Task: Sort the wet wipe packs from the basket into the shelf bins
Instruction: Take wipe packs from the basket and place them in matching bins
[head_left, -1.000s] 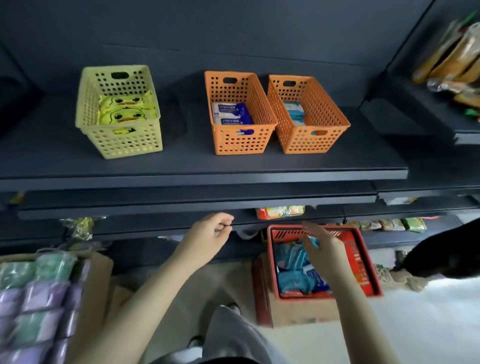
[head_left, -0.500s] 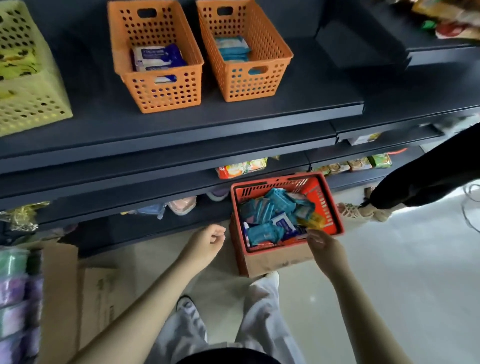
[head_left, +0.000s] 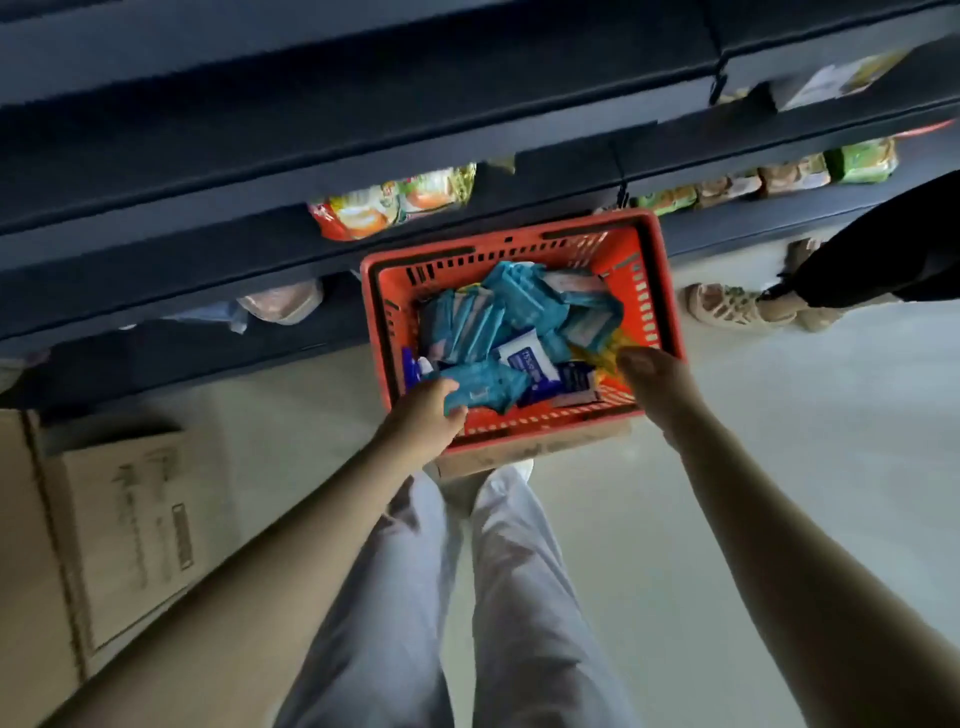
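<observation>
Now, from the left: my left hand (head_left: 426, 415) has thumb and fingers clamped on a teal wipe pack (head_left: 485, 387) at the near-left corner of the red basket (head_left: 662, 291), which holds other packs (head_left: 519, 306). My right hand (head_left: 657, 384) sits at its near-right corner, fingertips down by a yellow pack (head_left: 605, 353); I cannot tell whether they grip.

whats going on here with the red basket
A person leans over a red basket of wet wipe packs beside dark shelves. The left hand grips a teal pack at the basket's near left corner. The right hand reaches in on the right, by a yellow pack; its fingers are hidden, so any grasp is unclear.
</observation>
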